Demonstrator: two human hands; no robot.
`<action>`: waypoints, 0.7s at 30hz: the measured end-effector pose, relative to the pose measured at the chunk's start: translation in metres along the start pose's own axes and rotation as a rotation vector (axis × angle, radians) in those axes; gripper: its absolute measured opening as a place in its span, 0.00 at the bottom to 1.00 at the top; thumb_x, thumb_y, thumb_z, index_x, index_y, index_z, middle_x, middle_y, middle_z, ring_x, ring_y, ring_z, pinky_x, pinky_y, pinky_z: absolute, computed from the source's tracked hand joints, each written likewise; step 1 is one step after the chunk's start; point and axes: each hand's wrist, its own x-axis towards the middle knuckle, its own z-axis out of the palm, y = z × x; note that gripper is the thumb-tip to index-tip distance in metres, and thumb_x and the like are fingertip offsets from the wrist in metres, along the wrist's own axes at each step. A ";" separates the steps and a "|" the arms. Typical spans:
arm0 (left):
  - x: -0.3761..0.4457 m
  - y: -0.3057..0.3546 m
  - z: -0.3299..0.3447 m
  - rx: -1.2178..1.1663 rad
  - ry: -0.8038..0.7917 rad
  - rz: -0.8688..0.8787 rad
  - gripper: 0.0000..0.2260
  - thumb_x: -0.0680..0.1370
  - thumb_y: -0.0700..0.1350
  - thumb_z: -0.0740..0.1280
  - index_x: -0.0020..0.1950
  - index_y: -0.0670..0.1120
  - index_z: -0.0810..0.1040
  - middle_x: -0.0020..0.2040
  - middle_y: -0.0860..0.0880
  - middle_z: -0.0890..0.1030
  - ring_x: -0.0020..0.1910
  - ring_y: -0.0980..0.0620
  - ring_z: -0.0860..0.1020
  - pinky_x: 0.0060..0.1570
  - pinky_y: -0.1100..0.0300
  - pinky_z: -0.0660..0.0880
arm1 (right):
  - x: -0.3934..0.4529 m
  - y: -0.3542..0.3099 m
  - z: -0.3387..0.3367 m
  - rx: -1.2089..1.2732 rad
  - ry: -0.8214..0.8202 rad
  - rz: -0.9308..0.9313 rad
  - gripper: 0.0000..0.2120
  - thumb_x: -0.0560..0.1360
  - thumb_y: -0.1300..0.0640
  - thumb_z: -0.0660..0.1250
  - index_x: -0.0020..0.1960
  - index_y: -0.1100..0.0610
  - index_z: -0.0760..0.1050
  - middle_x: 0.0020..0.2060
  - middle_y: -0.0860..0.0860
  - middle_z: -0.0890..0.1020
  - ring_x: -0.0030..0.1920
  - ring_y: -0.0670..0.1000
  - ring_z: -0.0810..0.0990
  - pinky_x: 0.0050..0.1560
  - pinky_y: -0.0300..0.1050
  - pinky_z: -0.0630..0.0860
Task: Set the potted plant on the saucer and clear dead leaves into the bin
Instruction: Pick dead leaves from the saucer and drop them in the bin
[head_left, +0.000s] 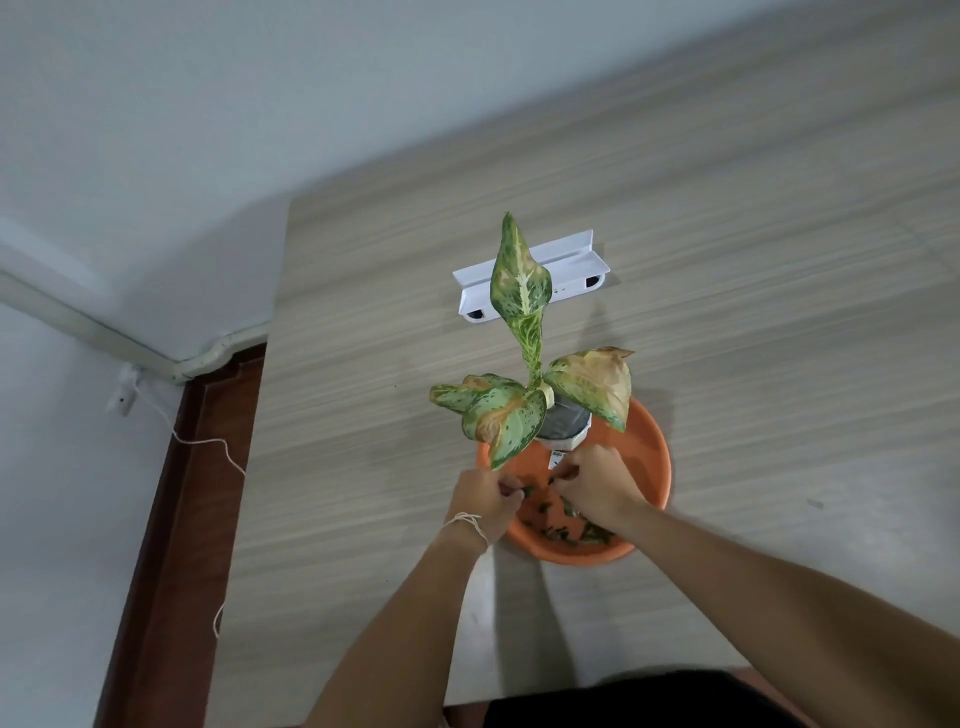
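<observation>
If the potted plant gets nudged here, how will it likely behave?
The plant looks top-heavy: a tall stem with broad leaves over a small white pot, so it may tip. The pot stands on the smooth orange saucer and may slide. The browned leaves probably tear easily.

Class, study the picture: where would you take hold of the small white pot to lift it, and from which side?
Grip the white pot by its bare side walls below the rim, one hand left, one right. Leaves overhang the top and droop over its left edge, so come in low from the near side, under them, probably.
</observation>
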 end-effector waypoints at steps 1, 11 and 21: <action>-0.003 0.003 -0.004 -0.050 0.027 -0.021 0.13 0.71 0.42 0.72 0.54 0.43 0.85 0.35 0.59 0.83 0.38 0.62 0.82 0.50 0.64 0.79 | -0.001 -0.001 -0.003 0.026 0.012 0.005 0.09 0.69 0.65 0.68 0.38 0.54 0.85 0.31 0.48 0.85 0.27 0.44 0.83 0.28 0.36 0.78; -0.043 -0.025 -0.048 -0.297 0.252 -0.117 0.03 0.71 0.37 0.73 0.43 0.43 0.86 0.36 0.50 0.83 0.33 0.60 0.78 0.41 0.66 0.76 | -0.011 -0.042 0.015 0.047 0.022 -0.060 0.08 0.72 0.64 0.68 0.39 0.56 0.84 0.35 0.49 0.85 0.34 0.49 0.83 0.27 0.36 0.76; -0.143 -0.157 -0.097 -0.429 0.527 -0.279 0.03 0.70 0.40 0.75 0.42 0.45 0.87 0.33 0.54 0.83 0.30 0.68 0.78 0.36 0.73 0.73 | -0.045 -0.145 0.148 -0.027 -0.140 -0.241 0.09 0.69 0.62 0.73 0.36 0.49 0.83 0.28 0.42 0.81 0.29 0.41 0.80 0.30 0.30 0.72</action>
